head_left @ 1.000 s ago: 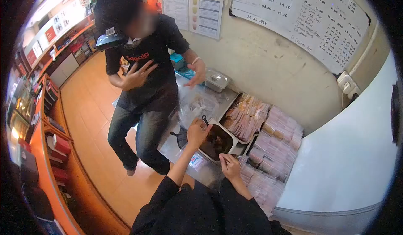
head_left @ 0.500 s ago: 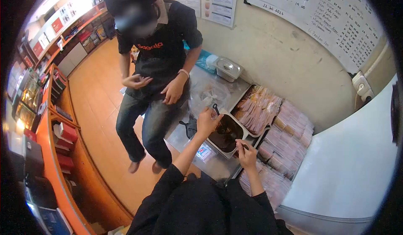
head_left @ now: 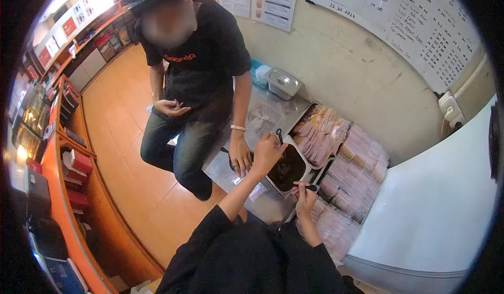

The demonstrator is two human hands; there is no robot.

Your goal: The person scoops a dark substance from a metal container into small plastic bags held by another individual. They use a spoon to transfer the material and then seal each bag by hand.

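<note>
Fingers closed, my left hand (head_left: 268, 155) grips a black-handled utensil (head_left: 279, 134) over the left side of a metal pan (head_left: 301, 149); the utensil's working end is hidden. Dark brown sauce or liquid (head_left: 287, 169) with pieces in it lies in the pan. At the pan's near right corner, my right hand (head_left: 304, 197) is closed around a second black-handled utensil (head_left: 312, 187), its handle pointing right. I cannot make out its kind. Right beside my left hand, a co-worker's hand (head_left: 241, 156) reaches down to the steel table (head_left: 223, 170).
Many plastic-wrapped packets (head_left: 357, 176) fill trays to the right of the pan. Behind it are a clear plastic bag (head_left: 265, 116) and a lidded metal container (head_left: 284, 83). The co-worker (head_left: 197, 73) stands at the table's left. A white surface (head_left: 430, 199) bounds the right.
The co-worker has leaned in and lowered one hand to the table beside my left hand. My right hand has shifted slightly down, its utensil's handle now pointing right.
</note>
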